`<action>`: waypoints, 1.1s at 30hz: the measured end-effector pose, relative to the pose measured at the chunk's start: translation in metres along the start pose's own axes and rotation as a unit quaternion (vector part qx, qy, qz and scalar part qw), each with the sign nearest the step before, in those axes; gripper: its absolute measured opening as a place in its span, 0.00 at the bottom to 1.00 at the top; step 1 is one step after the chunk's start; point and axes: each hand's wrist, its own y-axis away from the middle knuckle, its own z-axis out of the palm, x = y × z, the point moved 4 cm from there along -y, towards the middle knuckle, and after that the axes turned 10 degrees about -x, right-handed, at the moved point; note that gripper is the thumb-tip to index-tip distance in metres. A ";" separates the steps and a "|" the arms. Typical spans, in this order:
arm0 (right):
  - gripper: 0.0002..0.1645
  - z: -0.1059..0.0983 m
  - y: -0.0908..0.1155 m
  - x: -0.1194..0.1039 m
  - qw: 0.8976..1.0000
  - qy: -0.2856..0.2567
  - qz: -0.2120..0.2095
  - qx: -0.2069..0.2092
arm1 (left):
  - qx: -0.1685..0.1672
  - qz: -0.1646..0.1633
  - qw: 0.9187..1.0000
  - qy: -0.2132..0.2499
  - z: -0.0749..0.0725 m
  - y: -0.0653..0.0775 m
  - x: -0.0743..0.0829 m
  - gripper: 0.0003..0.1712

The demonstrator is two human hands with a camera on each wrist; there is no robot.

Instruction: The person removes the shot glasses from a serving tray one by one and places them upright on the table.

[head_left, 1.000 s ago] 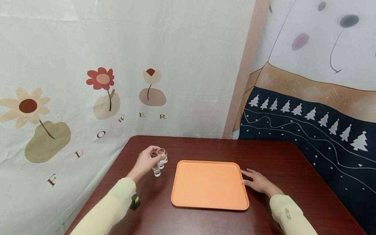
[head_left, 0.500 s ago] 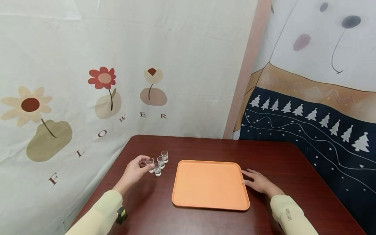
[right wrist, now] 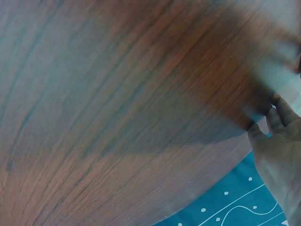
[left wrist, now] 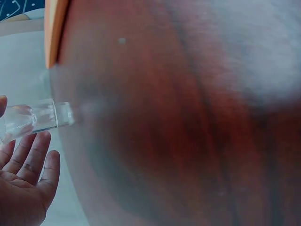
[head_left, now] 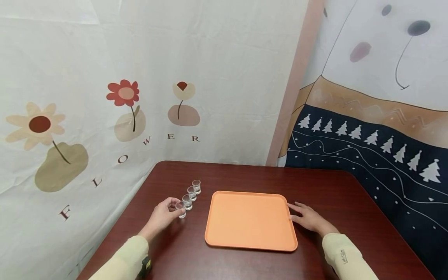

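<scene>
In the head view my left hand (head_left: pixel 161 217) pinches a small clear shot glass (head_left: pixel 181 210) between thumb and fingers, at the near end of a slanting row. The other shot glasses (head_left: pixel 191 193) stand upright behind it, leading away toward the back. The left wrist view shows the held glass (left wrist: pixel 35 117) beside the thumb tip, the other fingers (left wrist: pixel 35 157) spread along it. My right hand (head_left: pixel 309 218) lies at the right rim of an orange tray (head_left: pixel 250 221), its fingers extended and touching the edge. The right wrist view shows this hand (right wrist: pixel 282 155) partly, at its right border.
A dark red-brown wooden table (head_left: pixel 182 256) with rounded corners carries everything. The tray lies right of the glasses. Behind the table hangs a pale cloth (head_left: pixel 227 77) with printed flowers, and a dark blue printed cloth (head_left: pixel 350 151) hangs at the right.
My left hand has brought its glass from over the row, to the left and nearer me, to the row's near end. The right hand and the tray have stayed put.
</scene>
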 end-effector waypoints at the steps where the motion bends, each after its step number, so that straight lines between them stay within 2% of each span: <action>1: 0.38 0.000 0.000 0.000 1.000 0.000 0.000 0.000 | 0.000 -0.003 1.000 -0.001 0.001 0.001 -0.002 0.19; 14: 0.37 -0.001 0.002 -0.003 1.000 0.002 -0.008 0.003 | 0.001 -0.004 1.000 -0.022 0.011 0.000 -0.009 0.19; 21: 0.37 0.000 0.002 -0.002 1.000 0.000 -0.006 0.003 | -0.003 -0.013 1.000 -0.010 0.013 -0.001 -0.010 0.21; 33: 0.37 0.000 0.003 -0.002 1.000 -0.003 -0.005 0.002 | 0.005 -0.009 1.000 -0.004 0.006 -0.004 0.000 0.24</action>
